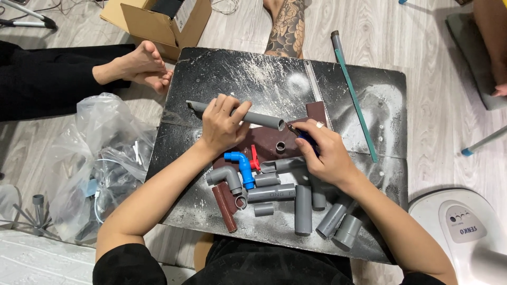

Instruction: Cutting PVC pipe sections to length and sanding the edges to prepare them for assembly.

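Head view looks straight down on a dark, scratched surface (222, 68) dusted with white powder, laid on a pale wood floor. Left hand (224, 125) wraps its fingers around a long grey pipe (259, 119), held level above the board; the hand hides the pipe's middle, so only the cut left tip and the open right end show. Right hand (325, 150) is pressed together on a small tool with a blue handle (308, 141), whose thin metal tip sits just at the pipe's open mouth; most of the tool is buried in the fist and its kind is hard to make out. Below the hands lie loose fittings: a blue elbow (242, 164) beside a small red part, a grey elbow (226, 177), several short grey pipe sections (303, 209), and a small grey ring (280, 146) on a dark brown sheet. A long green strip (356, 103) runs diagonally across the right of the board. A clear plastic bag (100, 158) at left holds more pieces, blurred by the film. A cardboard box (163, 24) is cut off by the top edge, and other people's bare feet (140, 66) reach in beside it.
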